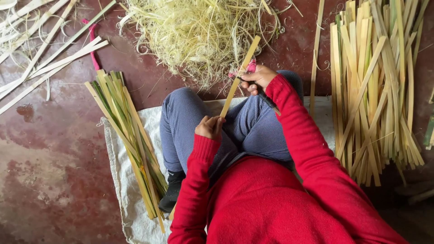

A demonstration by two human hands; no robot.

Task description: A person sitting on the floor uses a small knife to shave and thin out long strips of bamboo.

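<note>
From the head camera, the left hand [209, 127] was closed around the near end of a long, flat, pale yellow bamboo strip [239, 74] slanting away over the lap. The right hand [258, 77] gripped a dark-bladed knife [260, 92] against the strip's middle. A pile of curly pale shavings [199, 31] lay beyond on the red floor [49, 153], with a bundle of bamboo slats [375, 90] to the right.

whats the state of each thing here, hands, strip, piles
left hand: closed on the near end of the bamboo strip
right hand: gripping a dark tool against the strip's middle
bamboo strip: held slanting over the knees
shavings heap: loose, tangled
strip bundle: lying partly on the cloth
strip pile: spread loose on the floor
</note>
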